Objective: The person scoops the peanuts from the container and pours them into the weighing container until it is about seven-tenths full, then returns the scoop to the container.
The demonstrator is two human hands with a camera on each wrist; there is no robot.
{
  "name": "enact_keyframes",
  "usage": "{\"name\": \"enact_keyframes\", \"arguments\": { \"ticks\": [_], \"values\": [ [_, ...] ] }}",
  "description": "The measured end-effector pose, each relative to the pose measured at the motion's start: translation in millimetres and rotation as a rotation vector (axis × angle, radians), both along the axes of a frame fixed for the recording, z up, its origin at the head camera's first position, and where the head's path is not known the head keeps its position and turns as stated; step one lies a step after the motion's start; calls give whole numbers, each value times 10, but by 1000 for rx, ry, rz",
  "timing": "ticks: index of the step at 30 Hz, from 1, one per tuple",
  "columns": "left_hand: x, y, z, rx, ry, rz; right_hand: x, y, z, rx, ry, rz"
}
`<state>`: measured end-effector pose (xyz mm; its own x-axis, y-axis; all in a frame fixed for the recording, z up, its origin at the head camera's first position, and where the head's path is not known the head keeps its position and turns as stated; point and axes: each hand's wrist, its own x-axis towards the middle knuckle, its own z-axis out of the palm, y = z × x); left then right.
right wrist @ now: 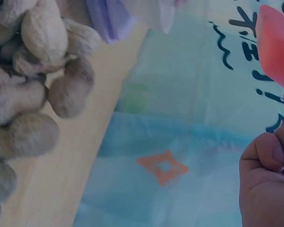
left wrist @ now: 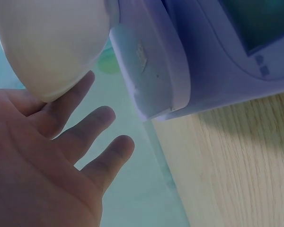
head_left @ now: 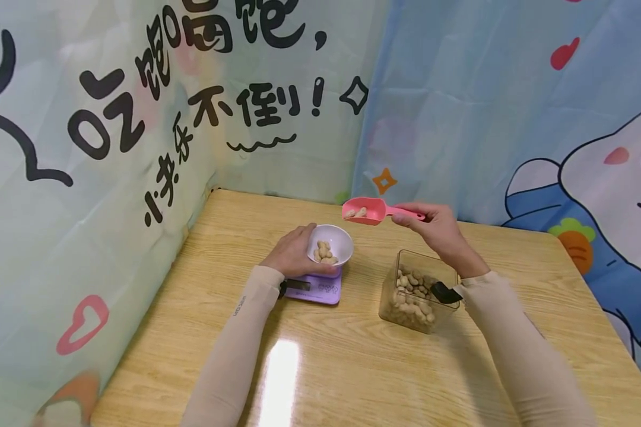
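A small white bowl (head_left: 344, 242) with several peanuts (head_left: 324, 254) in it is tilted above a purple kitchen scale (head_left: 326, 289). My left hand (head_left: 294, 252) holds the bowl by its side, thumb at the near side; in the left wrist view the other fingers (left wrist: 92, 132) are spread clear of it. To the right, my right hand (head_left: 432, 228) grips the handle of a pink scoop (head_left: 373, 209), raised above the table with a few peanuts in it. Below that hand stands a clear brownish container (head_left: 392, 305) of unshelled peanuts (head_left: 413, 281).
The wooden table (head_left: 352, 367) meets a printed cloth backdrop at the left and back (head_left: 299, 172). The right wrist camera hangs over the container's right corner. A bright glare streak lies on the table's near part.
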<state>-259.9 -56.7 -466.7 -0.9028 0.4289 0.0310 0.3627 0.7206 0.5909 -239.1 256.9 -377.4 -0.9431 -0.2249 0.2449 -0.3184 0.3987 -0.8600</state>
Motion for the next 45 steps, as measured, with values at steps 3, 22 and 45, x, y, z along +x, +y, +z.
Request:
{"name": "enact_keyframes", "arguments": {
  "ticks": [3, 22, 45],
  "values": [
    [10, 1, 5, 11, -6, 1, 3, -58, -31, 10, -11, 8],
    [36, 18, 32, -25, -39, 4, -110, -114, -129, 339, -88, 122],
    [53, 2, 26, 43, -46, 7, -36, -70, -23, 286, -76, 115]
  ]
}}
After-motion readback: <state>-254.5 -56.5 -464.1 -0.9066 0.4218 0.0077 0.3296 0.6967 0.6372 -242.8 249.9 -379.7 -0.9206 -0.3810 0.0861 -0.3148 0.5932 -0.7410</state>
